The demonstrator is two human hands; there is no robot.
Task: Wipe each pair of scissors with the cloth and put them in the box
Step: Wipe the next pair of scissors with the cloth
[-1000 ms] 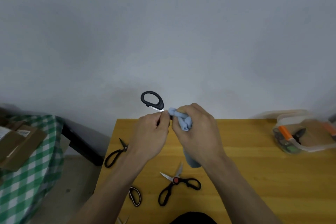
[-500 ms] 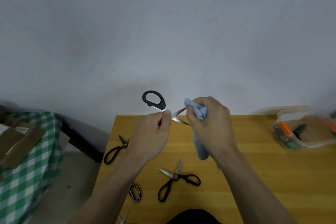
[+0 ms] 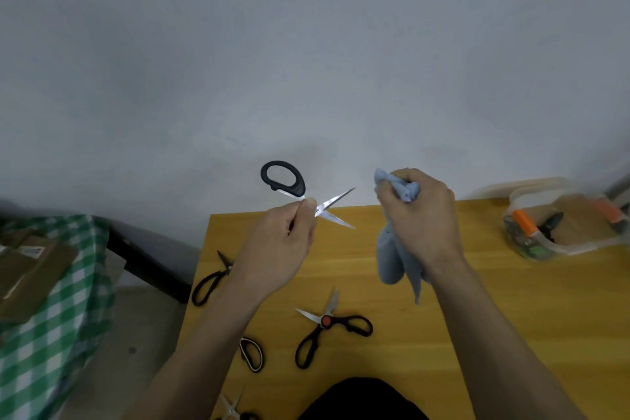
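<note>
My left hand (image 3: pixel 283 245) pinches a pair of black-handled scissors (image 3: pixel 284 179) near the pivot, held up above the far edge of the wooden table (image 3: pixel 511 317). Both blades are spread and bare. My right hand (image 3: pixel 419 215) grips a bunched light blue cloth (image 3: pixel 392 259) a short way right of the blade tips, clear of them. The clear plastic box (image 3: pixel 559 225) stands at the far right with orange-handled and black scissors inside.
Several more scissors lie on the table: all-black ones (image 3: pixel 211 278) at the left edge, red-pivot ones (image 3: pixel 327 324) in the middle, a black handle (image 3: pixel 252 353) below my left forearm, a steel pair (image 3: pixel 231 407) at the near edge. A green checked cloth (image 3: pixel 54 317) covers a surface on the left.
My right hand slid the cloth off the blades and moved right, leaving the spread blades bare. My left hand kept its pinch on the scissors.
</note>
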